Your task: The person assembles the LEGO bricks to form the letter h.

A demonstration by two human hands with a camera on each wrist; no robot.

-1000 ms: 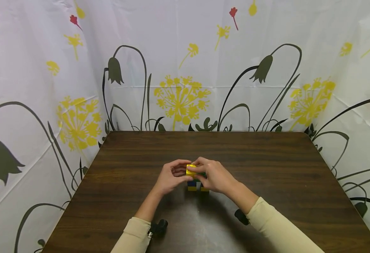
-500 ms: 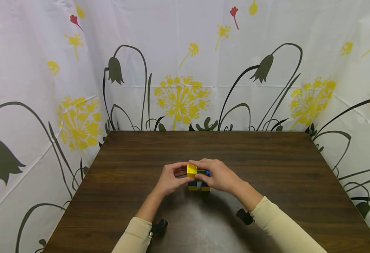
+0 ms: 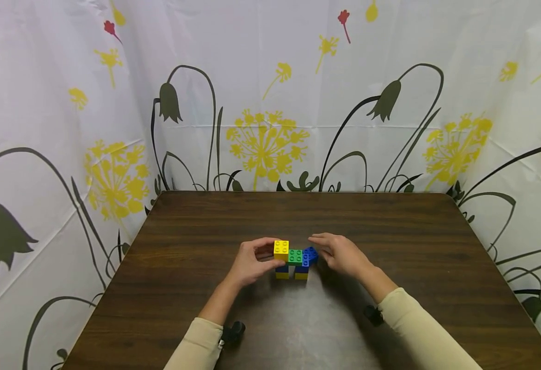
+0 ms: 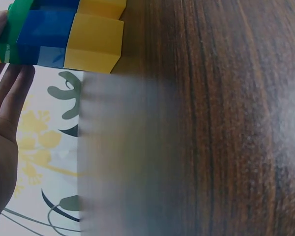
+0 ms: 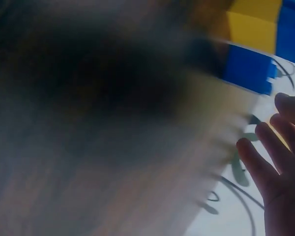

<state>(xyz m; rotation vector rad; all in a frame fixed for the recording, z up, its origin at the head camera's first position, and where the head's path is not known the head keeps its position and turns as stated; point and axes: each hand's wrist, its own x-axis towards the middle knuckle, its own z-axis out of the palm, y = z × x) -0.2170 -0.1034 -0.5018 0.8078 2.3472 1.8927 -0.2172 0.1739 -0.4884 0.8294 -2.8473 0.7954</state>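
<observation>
Toy building bricks form a small two-legged structure mid-table. Its top carries a yellow brick [image 3: 281, 250] at the left, a green brick [image 3: 295, 257] in the middle and a blue brick [image 3: 305, 258] at the right. The legs show blue over yellow [image 4: 96, 42]. Thumb and fingers of my left hand [image 3: 246, 263] grip the yellow top brick from the left. Another blue brick [image 5: 248, 69] sits at an angle against the right side; whether it is attached, I cannot tell. My right hand [image 3: 344, 255] is just right of it, apart, fingers extended and holding nothing.
The brown wooden table [image 3: 196, 221] extends around the structure on all sides. Behind its far edge hangs a white curtain [image 3: 261, 61] with printed flowers. A black wrist camera [image 3: 233, 333] sits at the left cuff, another [image 3: 373, 314] at the right.
My right hand has let go of the bricks and moved right, uncovering the green and blue bricks. The left hand stays at the yellow brick.
</observation>
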